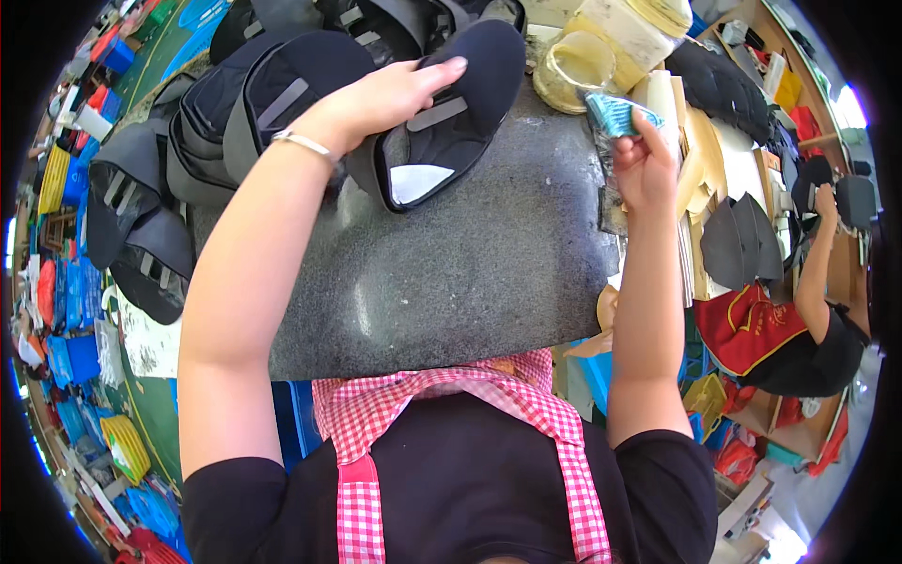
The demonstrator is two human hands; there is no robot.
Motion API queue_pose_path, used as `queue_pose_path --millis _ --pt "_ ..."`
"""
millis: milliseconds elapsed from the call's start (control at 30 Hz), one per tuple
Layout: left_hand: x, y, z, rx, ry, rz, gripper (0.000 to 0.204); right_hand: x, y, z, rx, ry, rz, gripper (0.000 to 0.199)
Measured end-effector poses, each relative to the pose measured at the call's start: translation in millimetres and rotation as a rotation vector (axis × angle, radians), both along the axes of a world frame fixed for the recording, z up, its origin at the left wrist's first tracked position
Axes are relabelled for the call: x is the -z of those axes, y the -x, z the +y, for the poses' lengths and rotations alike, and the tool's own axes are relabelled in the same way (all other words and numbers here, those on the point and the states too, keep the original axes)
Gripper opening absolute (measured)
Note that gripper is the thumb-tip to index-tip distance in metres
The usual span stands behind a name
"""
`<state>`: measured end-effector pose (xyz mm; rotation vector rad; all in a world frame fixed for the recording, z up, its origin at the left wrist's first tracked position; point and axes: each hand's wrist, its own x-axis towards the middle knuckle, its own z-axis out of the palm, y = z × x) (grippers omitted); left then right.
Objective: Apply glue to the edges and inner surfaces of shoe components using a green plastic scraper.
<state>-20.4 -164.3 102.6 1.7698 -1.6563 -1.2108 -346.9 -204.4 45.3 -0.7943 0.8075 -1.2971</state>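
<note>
My left hand (pixel 390 99) grips a black, curved, padded shell (pixel 484 80) near the far side of the work table. Inside that shell show a grey strip and a white patch at its near end. My right hand (pixel 648 164) is closed on a small blue-and-white brush-like tool (pixel 615 115), raised beside a yellowish clear jar (pixel 568 75). More black shells with grey edges (pixel 282 89) are crowded beside and beyond my left hand. My left thumb and part of the grip are hidden.
The dark, worn table top (pixel 442 273) lies before me. A large yellowish container (pixel 625 38) stands beyond the jar. Brown paper sheets (pixel 700 160) and dark curved pieces (pixel 740 242) lie at right. Another person in a red apron (pixel 752 324) works farther right.
</note>
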Motion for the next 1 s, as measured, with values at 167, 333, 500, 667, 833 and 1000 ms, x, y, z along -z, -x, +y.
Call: queue_pose_path --millis 167,333,500,667,833,1000 --pt "38 18 -25 -0.106 0.061 0.041 0.083 -7 -79 47 -0.033 0.110 0.385 0.018" --pt "48 20 -42 -0.100 -0.037 0.089 0.086 15 -114 39 0.042 0.481 0.927 0.017" --pt "40 24 -39 -0.145 -0.067 0.085 0.089 -4 -124 15 0.131 0.672 1.013 0.018" --pt "43 21 -39 -0.110 -0.099 0.131 0.091 7 -118 8 0.045 0.699 1.128 0.018" --pt "49 21 -36 -0.160 -0.066 0.135 0.091 11 -107 65 -0.082 0.495 0.915 0.012" --pt "40 20 -32 -0.091 -0.015 0.163 0.093 6 -123 36 0.086 0.534 0.899 0.013"
